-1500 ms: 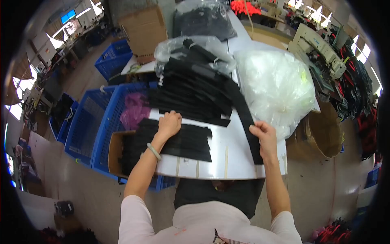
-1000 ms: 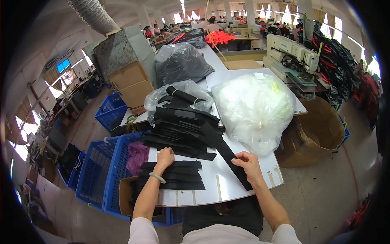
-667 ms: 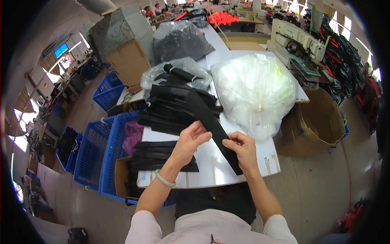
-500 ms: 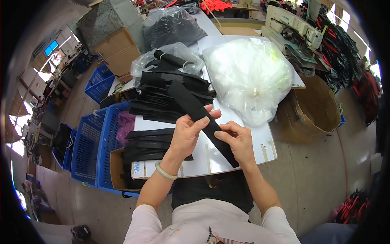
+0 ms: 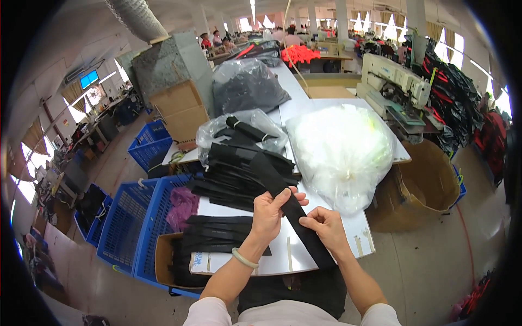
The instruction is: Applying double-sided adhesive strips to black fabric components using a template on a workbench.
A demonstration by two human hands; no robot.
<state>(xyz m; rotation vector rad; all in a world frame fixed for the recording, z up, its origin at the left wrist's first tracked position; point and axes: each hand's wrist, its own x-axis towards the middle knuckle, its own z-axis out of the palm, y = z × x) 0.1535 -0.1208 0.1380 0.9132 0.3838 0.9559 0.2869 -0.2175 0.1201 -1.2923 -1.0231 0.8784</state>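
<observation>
Between my hands a long flat black fabric strip (image 5: pixel 294 210) runs slantwise above the white table, its far end over the piled strips. My left hand (image 5: pixel 270 213) pinches it near the middle, thumb on top and some fingers stretched out beneath. Lower down, my right hand (image 5: pixel 324 227) grips the strip's edge between thumb and fingers. A large pile of black strips (image 5: pixel 234 176) lies beyond my left hand. A smaller stack of black strips (image 5: pixel 217 232) rests on the table's near left part, left of my left wrist.
A clear bag of white material (image 5: pixel 342 155) sits on the white table (image 5: pixel 280 261) at right. Blue crates (image 5: pixel 122 228) and a cardboard box of black pieces (image 5: pixel 166 258) stand at left. Right are a large open carton (image 5: pixel 427 185) and a sewing machine (image 5: pixel 394 76).
The whole view has tilted up, so the table and my hands appear lower and more of the room shows. Both hands keep their hold on the strip.
</observation>
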